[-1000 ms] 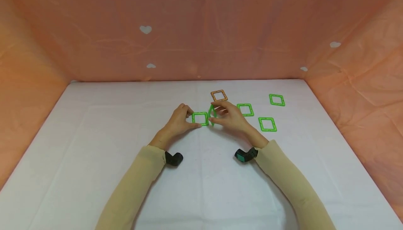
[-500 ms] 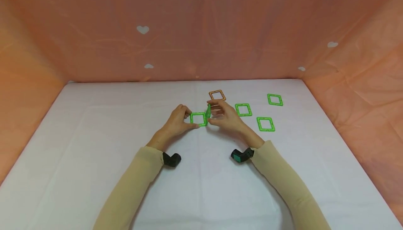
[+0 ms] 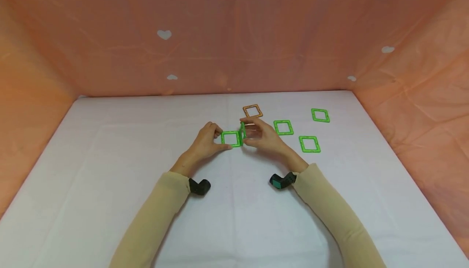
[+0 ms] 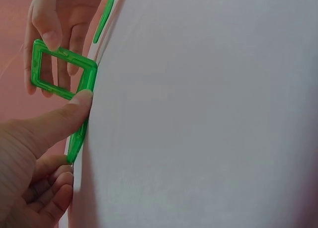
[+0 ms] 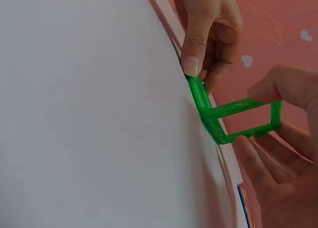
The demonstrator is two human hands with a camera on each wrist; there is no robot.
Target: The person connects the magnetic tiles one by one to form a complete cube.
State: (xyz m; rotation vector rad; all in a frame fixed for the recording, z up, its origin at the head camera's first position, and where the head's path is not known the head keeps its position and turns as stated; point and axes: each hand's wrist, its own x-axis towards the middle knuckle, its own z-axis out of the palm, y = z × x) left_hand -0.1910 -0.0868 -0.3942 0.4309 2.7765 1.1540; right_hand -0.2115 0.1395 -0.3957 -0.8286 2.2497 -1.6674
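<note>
Flat green square (image 5: 198, 95), one: mid-cloth (image 3: 128, 137), pinched between left hand's (image 3: 207, 139) thumb and fingers. Upright green square (image 5: 236, 108), one: touching the flat one's right edge, near vertical; gripped by right hand (image 3: 265, 137), thumb on near edge, fingers on far. Orange square (image 3: 255, 116), one: flat, just beyond right hand. Loose green squares (image 3: 310, 151), three: flat, right of right hand, set apart.

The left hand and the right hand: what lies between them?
All three views show a flat green square plastic frame touching an upright green square plastic frame.
</note>
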